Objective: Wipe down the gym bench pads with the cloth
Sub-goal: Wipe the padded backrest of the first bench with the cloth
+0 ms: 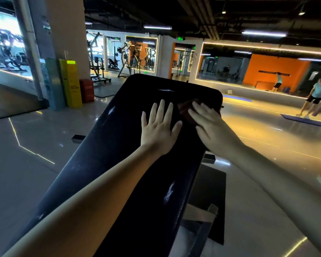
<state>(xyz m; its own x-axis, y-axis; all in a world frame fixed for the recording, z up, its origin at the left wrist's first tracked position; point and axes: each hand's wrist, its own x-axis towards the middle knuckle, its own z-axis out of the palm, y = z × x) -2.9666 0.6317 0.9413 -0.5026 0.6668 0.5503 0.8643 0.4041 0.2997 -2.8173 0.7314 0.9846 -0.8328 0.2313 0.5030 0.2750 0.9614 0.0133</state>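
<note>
**Hands flat on the pad**

The black bench pad [119,145] runs lengthwise away from the person. The left hand [159,127] rests on it, fingers [162,108] straight and spread. The right hand [209,127], fingers straight, presses a dark red cloth [186,108] near the pad's far right edge.

The pad [119,145] is long, black and shiny, with round corners at its far end. It runs away from the person, and small bright spots of light shine on it. The cloth [186,108] is dark reddish brown and bunched up; it lies on the pad near the far right corner, close to the right edge, and most of it is hidden under the flat right hand [209,127], so only its far part shows past the fingers [195,106].
</note>
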